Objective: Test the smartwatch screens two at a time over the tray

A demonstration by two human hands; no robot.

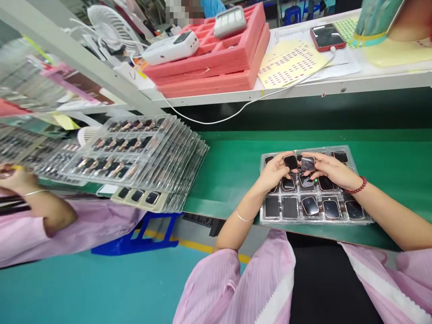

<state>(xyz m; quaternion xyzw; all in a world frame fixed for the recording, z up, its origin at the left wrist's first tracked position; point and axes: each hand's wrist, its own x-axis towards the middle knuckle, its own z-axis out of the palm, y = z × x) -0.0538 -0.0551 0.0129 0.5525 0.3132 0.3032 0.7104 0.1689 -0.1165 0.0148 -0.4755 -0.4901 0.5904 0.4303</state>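
My left hand (pixel 274 172) is closed on a smartwatch case (pixel 290 162) with a dark square face and a gold-coloured rim. Close beside it, my right hand (pixel 334 170) grips a second smartwatch case (pixel 308 163), whose face catches the light. Both are held just above a clear plastic tray (pixel 351 155) with square compartments. Several more dark-faced watch cases, such as the watch case (pixel 310 205) in the front row, lie in the tray. My hands hide part of its back rows.
Stacked clear trays (pixel 182 162) of watch parts stand left on the green bench (pixel 229 166). Above, a shelf (pixel 290 92) holds red foam trays (pixel 205 81), a phone (pixel 327 37), papers and a white cable. A co-worker's arm (pixel 50 202) is at far left, near a blue stool (pixel 135 243).
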